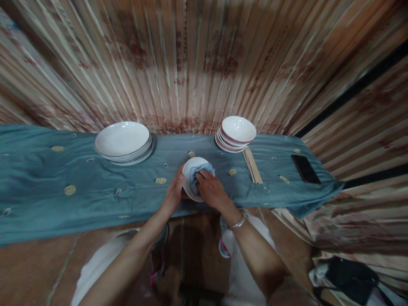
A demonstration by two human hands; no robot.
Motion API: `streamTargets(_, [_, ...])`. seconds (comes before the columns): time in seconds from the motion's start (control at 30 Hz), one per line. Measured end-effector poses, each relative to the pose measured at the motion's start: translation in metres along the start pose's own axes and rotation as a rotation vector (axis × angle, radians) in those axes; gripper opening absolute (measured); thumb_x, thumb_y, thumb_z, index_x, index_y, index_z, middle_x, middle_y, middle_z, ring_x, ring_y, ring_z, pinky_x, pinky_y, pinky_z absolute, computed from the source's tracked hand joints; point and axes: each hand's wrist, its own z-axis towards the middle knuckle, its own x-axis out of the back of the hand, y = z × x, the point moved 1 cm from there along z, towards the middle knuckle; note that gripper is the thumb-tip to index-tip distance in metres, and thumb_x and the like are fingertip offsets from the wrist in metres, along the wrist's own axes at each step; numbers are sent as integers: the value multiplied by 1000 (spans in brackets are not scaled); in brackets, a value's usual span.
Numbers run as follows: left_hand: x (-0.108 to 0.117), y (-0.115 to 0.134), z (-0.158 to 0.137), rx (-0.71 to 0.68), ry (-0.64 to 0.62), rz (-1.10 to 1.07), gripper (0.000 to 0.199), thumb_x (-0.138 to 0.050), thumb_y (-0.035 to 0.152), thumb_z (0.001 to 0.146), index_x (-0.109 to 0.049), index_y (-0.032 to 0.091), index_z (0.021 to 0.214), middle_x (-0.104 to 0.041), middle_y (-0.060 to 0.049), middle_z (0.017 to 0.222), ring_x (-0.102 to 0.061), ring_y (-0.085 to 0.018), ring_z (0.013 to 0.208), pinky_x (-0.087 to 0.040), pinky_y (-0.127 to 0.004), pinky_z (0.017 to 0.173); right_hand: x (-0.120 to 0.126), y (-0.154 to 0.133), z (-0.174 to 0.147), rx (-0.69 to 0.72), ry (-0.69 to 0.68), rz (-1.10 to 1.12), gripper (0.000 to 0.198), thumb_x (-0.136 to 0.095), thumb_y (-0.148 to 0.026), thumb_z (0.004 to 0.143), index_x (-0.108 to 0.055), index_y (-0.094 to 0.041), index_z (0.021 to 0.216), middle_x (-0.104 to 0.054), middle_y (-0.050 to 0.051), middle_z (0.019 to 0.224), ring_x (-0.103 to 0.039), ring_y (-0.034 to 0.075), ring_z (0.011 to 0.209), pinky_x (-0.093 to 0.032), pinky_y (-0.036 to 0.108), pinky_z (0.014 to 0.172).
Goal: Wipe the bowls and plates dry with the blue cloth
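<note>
White bowl [192, 168]: near the tabletop's [47, 191] front edge, mid-length.
Blue cloth [198, 175]: inside the bowl.
Right hand [213, 190]: fingers together, pressing the cloth.
Left hand [174, 192]: fingers clamped on the bowl's rim.
Plate stack [123, 142]: back edge.

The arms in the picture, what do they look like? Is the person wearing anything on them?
Both arms are bare, with no sleeves showing anywhere along the forearms. The right wrist wears a thin silvery bangle. The left wrist has nothing on it. Neither the left hand nor the right hand wears a glove, and no rings can be made out on the fingers. No marks or drawings show on the arms.
</note>
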Motion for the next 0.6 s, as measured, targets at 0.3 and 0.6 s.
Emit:
streamTargets(0.3, [-1,1,0,35,-11,-55,65,-46,61,89,-55,21,139,-66,-9,130,-55,-31,126,-51,-43,99,10,10,-9,28,-166,82,26,-51,-25,96,-68,-15,114,-67,11,122,-60,23,116,-46,34,100])
streamTargets(0.6, [-2,10,-3,127,-47,-117,66,-47,62,88,-50,26,144,-59,-7,139,-62,-30,112,-60,-37,74,0,23,-5,171,-169,401,25,-61,-18,88,-72,-18,110,-74,7,110,-68,22,102,-49,32,90])
